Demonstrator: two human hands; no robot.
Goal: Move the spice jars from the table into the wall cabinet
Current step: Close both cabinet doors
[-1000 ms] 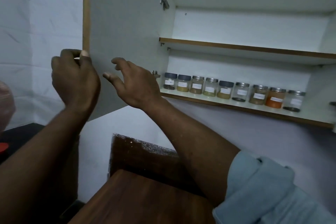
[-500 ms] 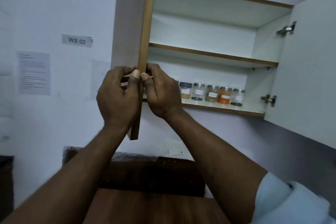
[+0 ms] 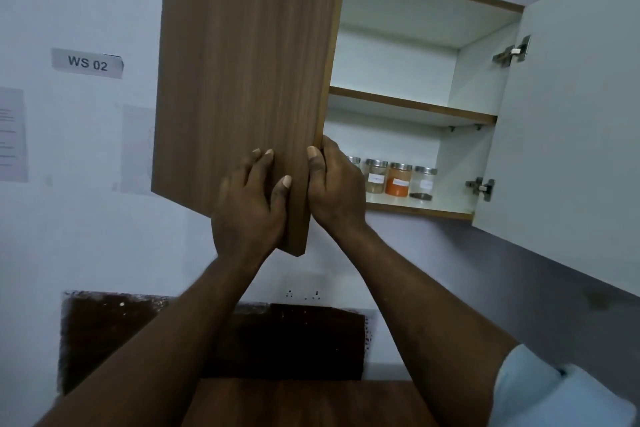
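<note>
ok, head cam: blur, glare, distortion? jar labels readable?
Head view: dim bluish light, no glare; left door grain crisp, so little blur; right door leans outward, wide-angle effect; labels on the jars too soft to read; sign reads WS 02.

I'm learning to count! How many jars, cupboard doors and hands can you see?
Jars: 4 in view, more may be hidden
Doors: 2, left door and right door
Hands: 2, left hand and right hand
Total: 8
</note>
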